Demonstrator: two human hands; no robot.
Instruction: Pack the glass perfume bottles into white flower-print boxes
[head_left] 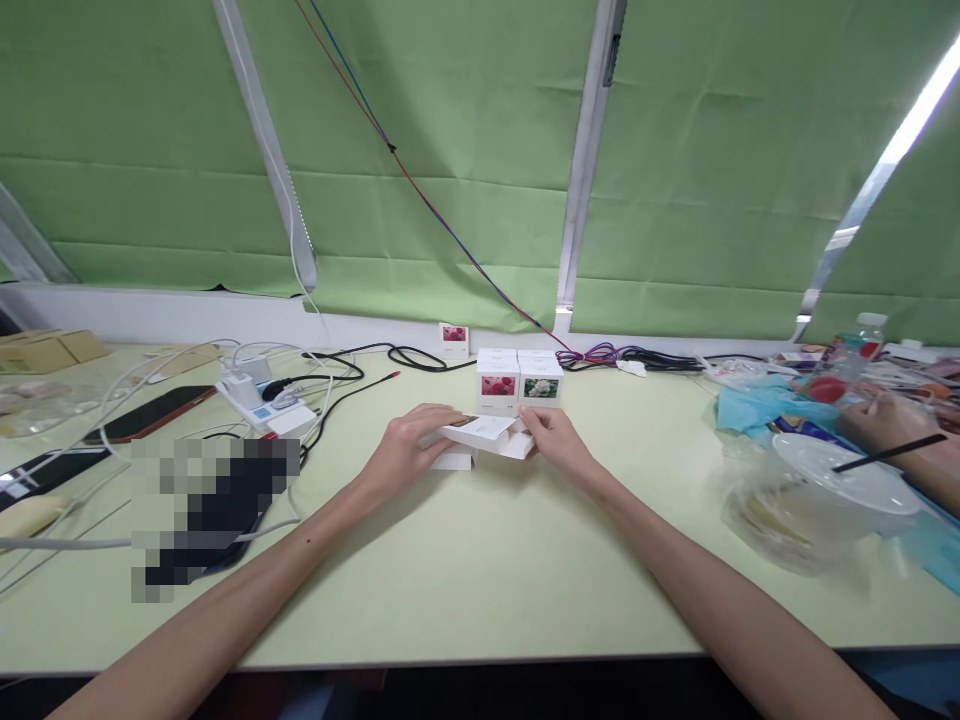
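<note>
Between both hands is a small white cardboard box, tilted, with flaps standing out at its right end. My left hand grips its left end, with fingers over the top and the thumb below. At the other end, my right hand pinches the flaps between thumb and fingers. Another white cardboard piece shows below the left hand; whether it belongs to the same box I cannot tell. Just behind the hands stand white boxes with flower pictures, one with red flowers and one with white flowers.
A white card with a red flower picture leans at the back. Power strip, cables and phones crowd the left. To the right are a plastic bowl with a black straw, a bottle, blue plastic and another person's hand.
</note>
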